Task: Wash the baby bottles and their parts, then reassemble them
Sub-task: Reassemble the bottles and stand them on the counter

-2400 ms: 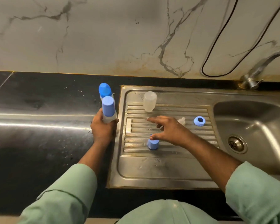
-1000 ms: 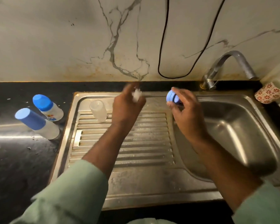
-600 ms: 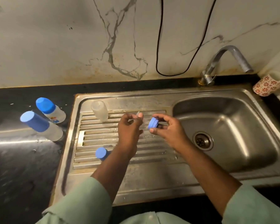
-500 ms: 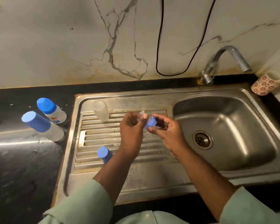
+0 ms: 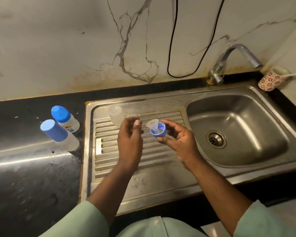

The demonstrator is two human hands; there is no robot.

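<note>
Two parts now joined: clear nipple (image 5: 152, 126) sits in blue collar ring (image 5: 158, 130), pinched by right hand (image 5: 177, 139) over the drainboard (image 5: 161, 151). Left hand (image 5: 130, 137) has let go, fingers loosely spread. Bare bottle (image 5: 115, 115) awaits.

A sink unit (image 5: 161, 190) is set into a countertop (image 5: 32, 177), with the basin (image 5: 237, 130) at the right and the ribbed drainboard (image 5: 161, 151) at the left. A tap (image 5: 229, 60) is mounted behind the basin, and a cup (image 5: 270, 80) is placed on the counter at the far right corner. Two capped bottles (image 5: 60, 134) are stood on the countertop left of the drainboard, just beside each other. An open bottle body (image 5: 114, 115) is stood at the drainboard's back left. Above the drainboard, a collar ring (image 5: 158, 130) with a teat (image 5: 153, 124) in it is held in the right hand (image 5: 179, 142), with the left hand (image 5: 130, 141) just to its left.
</note>
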